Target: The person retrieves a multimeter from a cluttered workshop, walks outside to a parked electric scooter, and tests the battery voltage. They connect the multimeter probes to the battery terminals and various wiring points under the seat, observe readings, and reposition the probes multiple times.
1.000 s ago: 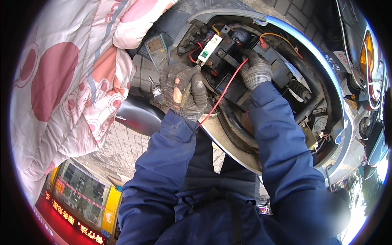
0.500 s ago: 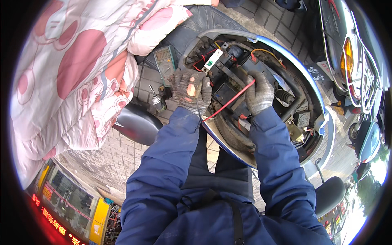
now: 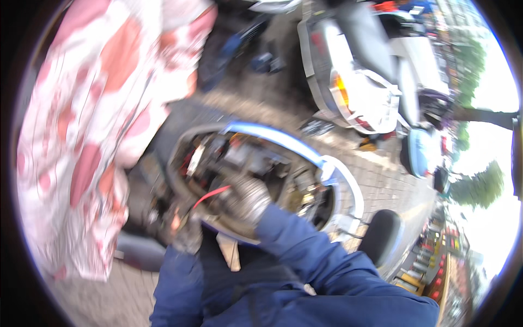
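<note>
Both of my hands wear dirty knitted gloves, and motion blurs the picture. My right hand (image 3: 248, 195) is over the open compartment of a blue scooter (image 3: 272, 136), fingers curled round the end of a red test lead (image 3: 212, 193). The lead curves from it toward my left hand (image 3: 184, 229), which is low at the compartment's near left edge. Its fingers are too smeared to read. Inside the compartment are dark box-like parts (image 3: 239, 155), wires and a small white switch block (image 3: 195, 159). A blurred grey-green multimeter (image 3: 151, 171) lies just left of it.
A pink-and-white padded cover (image 3: 103, 109) hangs along the left. A silver scooter with a rear rack (image 3: 370, 109) stands beyond, on paving (image 3: 376, 174). A black oval mirror (image 3: 381, 237) juts out at the right, a dark one (image 3: 139, 252) at lower left.
The view has swung rightward, showing more street and trees. My right hand still has the red lead and is nearer the compartment's near side. My left hand is lower, off the compartment's left edge.
</note>
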